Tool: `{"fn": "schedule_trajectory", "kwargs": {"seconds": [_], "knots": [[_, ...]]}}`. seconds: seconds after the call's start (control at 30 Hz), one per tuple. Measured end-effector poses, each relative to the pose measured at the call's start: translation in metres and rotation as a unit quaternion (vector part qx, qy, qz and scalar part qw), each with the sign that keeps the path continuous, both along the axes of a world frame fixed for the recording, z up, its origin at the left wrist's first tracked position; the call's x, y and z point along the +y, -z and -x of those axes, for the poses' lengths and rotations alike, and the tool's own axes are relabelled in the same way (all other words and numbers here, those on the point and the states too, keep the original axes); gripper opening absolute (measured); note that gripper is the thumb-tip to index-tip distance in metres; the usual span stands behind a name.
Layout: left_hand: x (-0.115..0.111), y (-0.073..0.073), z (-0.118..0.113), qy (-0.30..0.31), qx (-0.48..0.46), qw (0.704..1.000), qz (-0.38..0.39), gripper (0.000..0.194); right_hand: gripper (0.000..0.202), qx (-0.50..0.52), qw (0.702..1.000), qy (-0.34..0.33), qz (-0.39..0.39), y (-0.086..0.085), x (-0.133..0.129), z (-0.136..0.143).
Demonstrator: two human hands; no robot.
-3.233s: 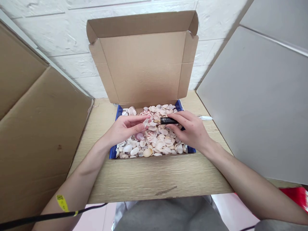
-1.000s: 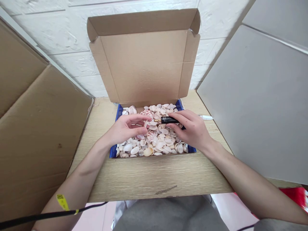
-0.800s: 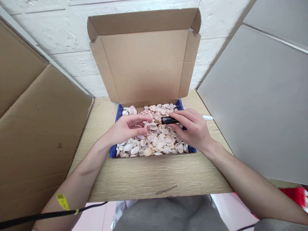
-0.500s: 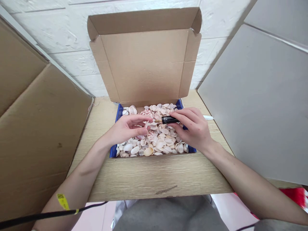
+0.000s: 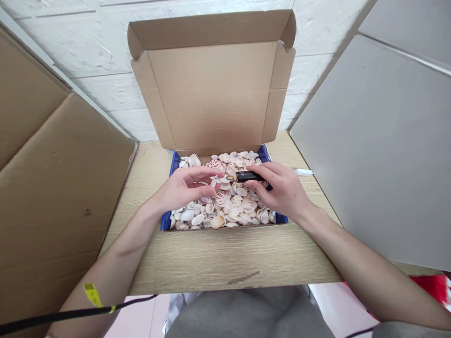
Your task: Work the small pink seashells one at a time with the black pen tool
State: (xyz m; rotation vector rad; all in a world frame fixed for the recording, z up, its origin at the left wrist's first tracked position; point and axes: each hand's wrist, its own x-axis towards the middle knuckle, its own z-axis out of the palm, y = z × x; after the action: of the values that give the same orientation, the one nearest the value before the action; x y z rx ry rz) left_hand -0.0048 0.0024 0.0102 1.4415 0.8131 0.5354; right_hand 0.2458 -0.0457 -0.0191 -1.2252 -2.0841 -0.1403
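Above a bed of seashells (image 5: 239, 209), my right hand (image 5: 280, 188) is closed around a small black hand drill (image 5: 248, 176). The drill lies level, and its brass chuck points left. Between the thumb and fingers of my left hand (image 5: 186, 188) is a small pale shell (image 5: 214, 181), partly covered by the fingers. The drill's tip is close to this shell; whether they touch I cannot tell. All the loose shells lie in a shallow cardboard box (image 5: 211, 94) with blue sides and a raised lid. A red-streaked scallop shell (image 5: 222, 199) lies just below the hands.
The box stands on a wooden tabletop (image 5: 225, 258). Cardboard panels (image 5: 63, 188) rise on the left, a grey panel (image 5: 380, 141) on the right, a white brick wall (image 5: 88, 51) behind. A white object (image 5: 303, 172) lies right of the box. A black cable (image 5: 134, 303) crosses at lower left.
The drill has turned slightly about its length in my right hand, and the right fingers have shifted a little left. My left hand stays nearly still with the shell.
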Motion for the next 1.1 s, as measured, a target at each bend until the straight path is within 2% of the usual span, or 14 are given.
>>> {"fn": "schedule_trajectory", "kwargs": {"seconds": [0.33, 0.63, 0.87, 1.0, 1.1], "knots": [[0.0003, -0.0003, -0.0018, -0.004, 0.025, 1.0, 0.0, 0.045, 0.024, -0.01, 1.0, -0.007, -0.005, 0.0004, 0.0004, -0.0008], [-0.0005, -0.0027, -0.0039, -0.014, 0.044, 0.999, -0.005, 0.046, 0.025, -0.003, 0.994, -0.026, -0.103, -0.0022, 0.0019, -0.0016], [-0.0013, -0.006, -0.0052, -0.002, 0.038, 0.999, -0.001, 0.046, 0.029, -0.012, 0.99, -0.022, -0.14, -0.0052, 0.0014, -0.0011], [-0.0005, -0.0043, -0.0036, 0.0, 0.034, 0.999, -0.002, 0.047, 0.026, -0.003, 0.991, -0.013, -0.133, -0.0042, 0.0016, -0.0006], [0.0003, -0.0006, -0.0015, -0.003, 0.018, 1.0, -0.005, 0.049, 0.023, 0.014, 0.996, -0.002, -0.087, -0.0022, 0.0017, -0.0005]]}}
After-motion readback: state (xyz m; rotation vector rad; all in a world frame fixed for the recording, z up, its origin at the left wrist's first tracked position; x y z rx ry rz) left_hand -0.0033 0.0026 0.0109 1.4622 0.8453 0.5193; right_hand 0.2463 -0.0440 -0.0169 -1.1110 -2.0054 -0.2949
